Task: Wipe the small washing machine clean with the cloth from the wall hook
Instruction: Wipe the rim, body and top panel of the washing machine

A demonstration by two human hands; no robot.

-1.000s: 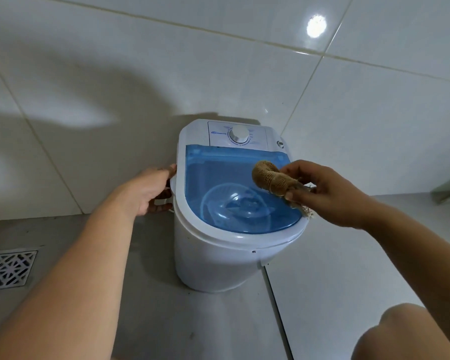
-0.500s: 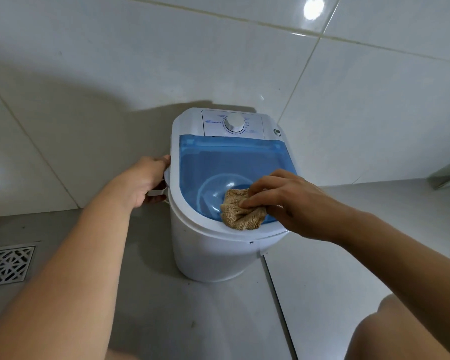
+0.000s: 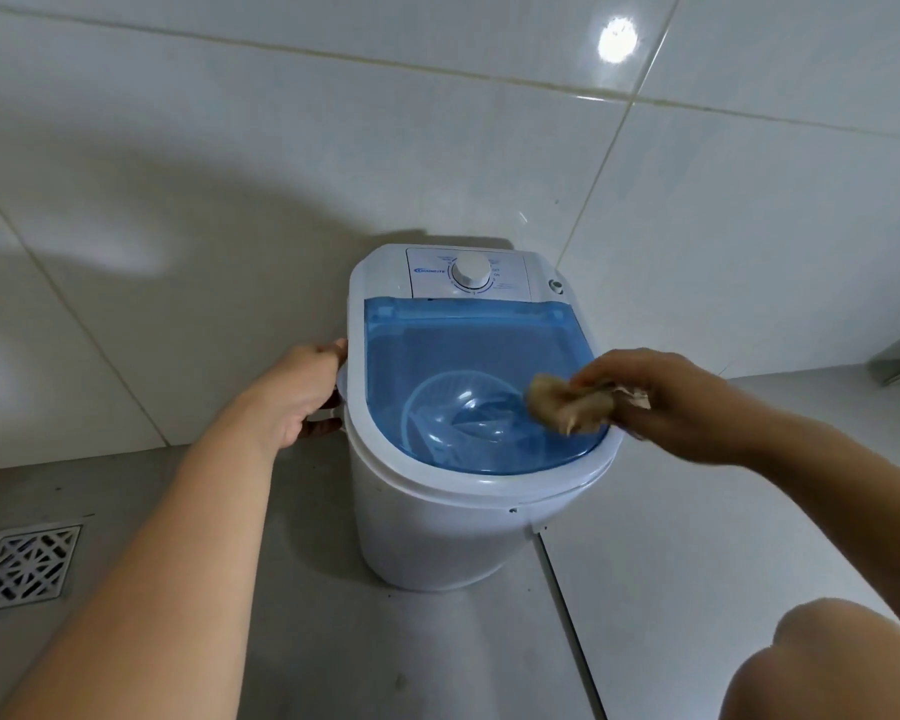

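Note:
A small white washing machine (image 3: 437, 532) stands on the floor against the tiled wall. Its see-through blue lid (image 3: 453, 356) is down, and a white dial (image 3: 471, 270) sits on the panel behind it. My right hand (image 3: 666, 402) grips a bunched tan cloth (image 3: 567, 407) and holds it on the lid's front right part, near the rim. At the machine's left side my left hand (image 3: 302, 392) is closed around the side handle.
A metal floor drain grate (image 3: 24, 566) lies at the lower left. Glossy white wall tiles rise right behind the machine. My knee (image 3: 832, 667) shows at the lower right, above a pale floor slab (image 3: 697, 511).
My right hand swept the cloth from the lid's right side down to the front edge, then back to the front right. My left hand stayed on the handle.

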